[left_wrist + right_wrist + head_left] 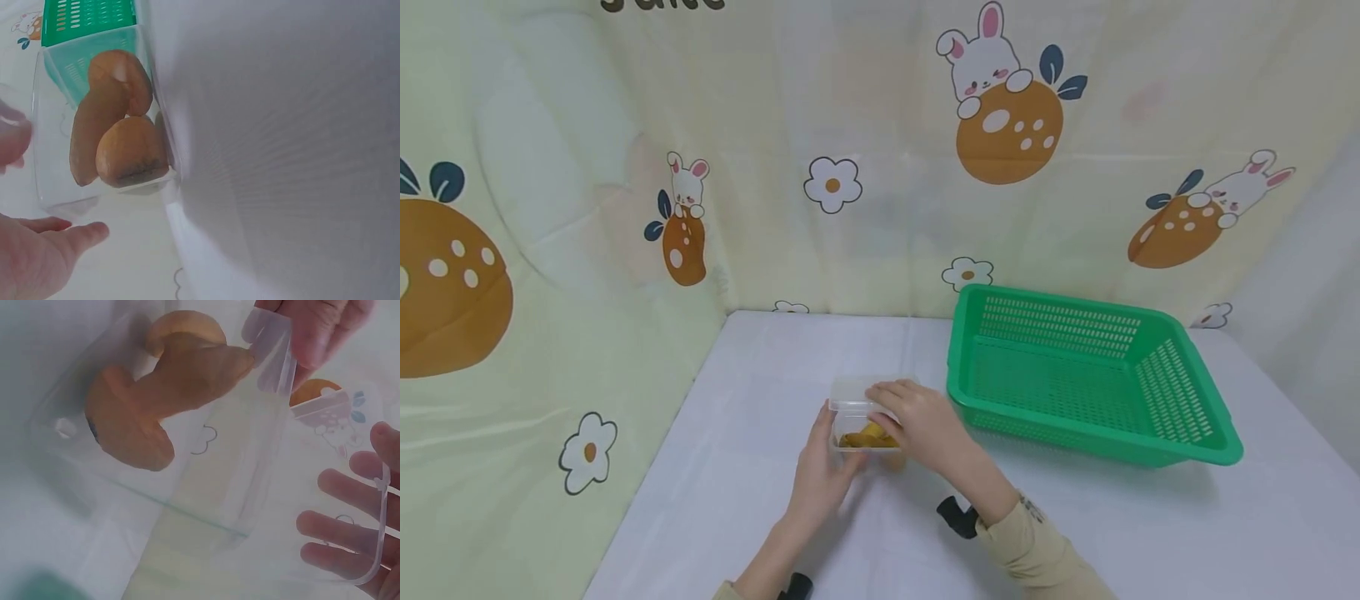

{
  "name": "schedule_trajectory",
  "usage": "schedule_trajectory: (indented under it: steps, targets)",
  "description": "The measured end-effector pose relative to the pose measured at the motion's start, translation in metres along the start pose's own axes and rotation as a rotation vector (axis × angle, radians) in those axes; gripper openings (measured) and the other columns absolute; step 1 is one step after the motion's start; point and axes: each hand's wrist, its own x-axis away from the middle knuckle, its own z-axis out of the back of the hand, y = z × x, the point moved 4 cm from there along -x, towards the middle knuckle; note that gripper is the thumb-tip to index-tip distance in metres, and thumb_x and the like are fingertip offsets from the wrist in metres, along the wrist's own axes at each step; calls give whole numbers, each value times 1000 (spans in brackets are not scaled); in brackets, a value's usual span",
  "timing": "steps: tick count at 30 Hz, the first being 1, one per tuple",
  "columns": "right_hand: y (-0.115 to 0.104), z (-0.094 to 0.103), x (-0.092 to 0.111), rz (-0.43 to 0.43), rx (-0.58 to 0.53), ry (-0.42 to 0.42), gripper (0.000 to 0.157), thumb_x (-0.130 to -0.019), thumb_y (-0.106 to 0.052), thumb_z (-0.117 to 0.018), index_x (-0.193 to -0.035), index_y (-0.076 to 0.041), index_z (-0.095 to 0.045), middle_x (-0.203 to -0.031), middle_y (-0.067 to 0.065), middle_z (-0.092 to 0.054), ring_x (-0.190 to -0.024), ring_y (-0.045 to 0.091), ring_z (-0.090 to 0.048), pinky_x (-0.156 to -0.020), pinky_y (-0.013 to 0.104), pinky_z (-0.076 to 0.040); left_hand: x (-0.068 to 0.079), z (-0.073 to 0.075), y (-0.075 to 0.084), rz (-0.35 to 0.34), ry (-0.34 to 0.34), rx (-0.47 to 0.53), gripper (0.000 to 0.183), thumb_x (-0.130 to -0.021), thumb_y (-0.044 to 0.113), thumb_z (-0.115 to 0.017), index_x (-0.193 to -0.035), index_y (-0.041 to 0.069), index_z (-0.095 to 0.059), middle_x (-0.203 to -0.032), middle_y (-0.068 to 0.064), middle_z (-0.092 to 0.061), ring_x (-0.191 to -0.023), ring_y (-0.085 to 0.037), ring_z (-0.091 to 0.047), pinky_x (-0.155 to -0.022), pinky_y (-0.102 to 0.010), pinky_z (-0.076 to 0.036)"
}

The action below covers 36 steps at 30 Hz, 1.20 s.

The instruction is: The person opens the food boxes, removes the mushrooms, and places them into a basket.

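A small clear plastic box (842,427) with a hinged clear lid (850,390) stands at mid-table, the lid raised. Brown mushrooms (132,151), with rounded caps and a thick stem, lie in it; they look yellow-brown in the head view. My left hand (822,473) holds the box at its left side, fingers along the wall and thumb near the front. From the right, my right hand (928,425) reaches over the box and holds the lid by its edge. Its spread fingers (340,534) show through the clear plastic in the right wrist view.
A large green slotted plastic basket (1045,371) stands on the white-covered table (790,358) at the right, close beyond my right hand. A patterned curtain (880,242) with rabbits and flowers hangs behind the table and along its left side.
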Motion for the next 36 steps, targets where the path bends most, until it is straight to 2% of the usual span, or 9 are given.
schedule_trajectory:
  steps: [6,13,16,20,22,24,29,32,36]
  targets:
    - [12,5,-14,-70,-81,78,32,-83,-17,-70,-111,-5,-61,-96,8,-68,-80,21,-65,-62,28,-54,-2,2,1,-10,81,1,43,-84,11,-67,-119,-10,-54,-135,-24,-43,-118,-39,-46,-92,-47,-41]
    - [35,-1,-35,-100,-61,311,20,-80,-10,-72,-88,-3,-55,-77,7,-62,-63,19,-55,-54,27,-47,-3,2,2,13,83,23,49,-81,8,-69,-122,-12,-52,-136,-22,-43,-121,-37,-43,-92,-43,-42]
    - [41,-6,-41,-99,-39,352,14,-83,-7,-68,-88,-2,-56,-80,8,-61,-71,21,-54,-60,28,-49,-3,1,3,-11,86,20,52,-80,4,-69,-125,-13,-49,-137,-23,-41,-125,-36,-39,-94,-43,-41]
    - [51,-14,-46,-140,-5,357,14,-86,-6,-63,-97,0,-58,-93,11,-62,-90,26,-55,-81,34,-48,-4,1,7,-49,97,3,54,-79,2,-68,-125,-15,-47,-137,-25,-40,-125,-37,-38,-96,-45,-38]
    - [56,-18,-47,-182,15,325,20,-87,-6,-61,-105,1,-59,-104,14,-62,-101,30,-53,-93,39,-42,-4,1,8,-61,100,-4,54,-78,1,-68,-125,-15,-47,-136,-26,-40,-124,-38,-38,-96,-45,-38]
    - [61,-23,-46,-246,57,240,30,-88,-11,-60,-116,0,-56,-118,16,-57,-115,33,-48,-103,45,-31,-4,0,8,-67,101,-15,53,-78,1,-68,-124,-15,-48,-136,-25,-41,-124,-38,-39,-95,-45,-38]
    - [70,-40,-41,-374,200,-90,53,-94,-29,-52,-138,-2,-39,-146,17,-30,-136,34,-19,-108,54,-5,-3,0,8,-85,111,-23,48,-78,0,-68,-121,-14,-52,-135,-26,-41,-122,-38,-41,-94,-47,-39]
    - [74,-48,-37,-393,241,-214,59,-95,-35,-48,-141,0,-34,-151,16,-18,-137,33,-12,-107,55,-1,-2,0,8,-92,110,-20,46,-79,1,-68,-120,-14,-52,-135,-26,-41,-122,-39,-41,-94,-47,-39]
    - [77,-53,-34,-413,218,-265,60,-96,-37,-45,-142,0,-32,-152,16,-12,-138,32,-9,-107,56,-1,-3,-1,7,-89,100,-28,46,-81,3,-66,-121,-14,-51,-136,-26,-40,-123,-39,-40,-94,-46,-39]
